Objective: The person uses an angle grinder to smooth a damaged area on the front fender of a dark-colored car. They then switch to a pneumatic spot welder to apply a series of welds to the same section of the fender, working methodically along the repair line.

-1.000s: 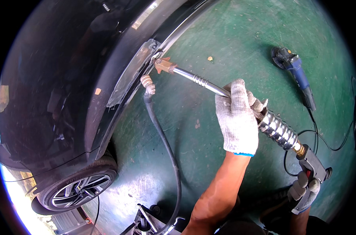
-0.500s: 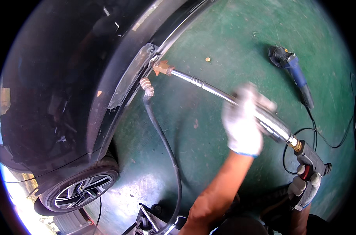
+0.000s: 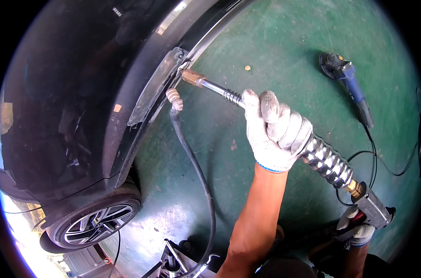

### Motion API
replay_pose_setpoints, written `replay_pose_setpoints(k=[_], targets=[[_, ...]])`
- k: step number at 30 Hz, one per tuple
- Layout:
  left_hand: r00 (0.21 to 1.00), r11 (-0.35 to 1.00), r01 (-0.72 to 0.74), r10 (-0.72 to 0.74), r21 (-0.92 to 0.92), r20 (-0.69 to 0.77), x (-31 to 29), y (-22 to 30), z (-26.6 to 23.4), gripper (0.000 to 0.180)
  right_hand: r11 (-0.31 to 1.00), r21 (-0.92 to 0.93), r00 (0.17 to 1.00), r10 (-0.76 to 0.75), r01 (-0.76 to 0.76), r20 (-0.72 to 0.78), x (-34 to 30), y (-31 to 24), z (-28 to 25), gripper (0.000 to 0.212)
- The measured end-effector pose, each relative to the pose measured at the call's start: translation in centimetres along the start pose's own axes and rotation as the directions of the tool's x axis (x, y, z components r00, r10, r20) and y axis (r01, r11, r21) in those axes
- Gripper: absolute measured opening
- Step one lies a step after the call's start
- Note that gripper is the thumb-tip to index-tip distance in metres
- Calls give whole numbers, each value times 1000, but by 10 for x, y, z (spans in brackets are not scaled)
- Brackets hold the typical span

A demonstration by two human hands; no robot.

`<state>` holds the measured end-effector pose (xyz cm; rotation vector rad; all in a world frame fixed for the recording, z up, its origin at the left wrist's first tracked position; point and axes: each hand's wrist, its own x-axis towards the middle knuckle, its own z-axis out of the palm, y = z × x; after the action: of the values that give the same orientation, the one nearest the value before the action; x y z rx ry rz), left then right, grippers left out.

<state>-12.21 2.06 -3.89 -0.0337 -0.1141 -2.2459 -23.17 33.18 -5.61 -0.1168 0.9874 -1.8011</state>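
A long chrome slide-hammer dent puller (image 3: 331, 162) runs slantwise from the car to my right side. Its copper tip (image 3: 193, 78) meets the lower edge of the dark car's sill beside a bare, sanded grey patch (image 3: 155, 90). White-gloved, my left hand (image 3: 277, 129) is wrapped round the puller where the rod meets the ridged sliding weight. At the rear end my right hand (image 3: 359, 228), also gloved, holds the dark pistol grip (image 3: 373, 211); a bit of red shows by its fingers. A black cable (image 3: 192, 157) with a striped end piece (image 3: 174, 98) reaches the sill close by.
A blue angle grinder (image 3: 349, 85) lies on the green floor (image 3: 275, 46) at the right, its black cord looping behind the puller. Lower left are the car's wheel (image 3: 99, 224) and a grey case (image 3: 85, 262). A metal stand (image 3: 173, 262) is at the bottom edge.
My left hand has shifted a little up and left along the puller and is no longer blurred. The puller has turned about its length, and its pistol grip sits slightly lower right.
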Motion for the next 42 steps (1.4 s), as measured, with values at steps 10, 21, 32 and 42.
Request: replay_pose_setpoints(k=[10,21,32,42], targets=[[706,853,71,323,517,-630,-1,-28,17,22,969,175,983,165,-176,77,0,-4,-40,49],[754,847,72,300,527,-584,2,-27,14,25,958,263,991,127,-114,-31,5,1,-24,48],[736,826,94,318,555,-597,3,-24,20,25,967,238,993,109,-94,-47,6,0,-16,49],[773,823,57,321,565,-547,2,-24,14,25,951,286,991,132,-119,-26,4,4,-26,49]])
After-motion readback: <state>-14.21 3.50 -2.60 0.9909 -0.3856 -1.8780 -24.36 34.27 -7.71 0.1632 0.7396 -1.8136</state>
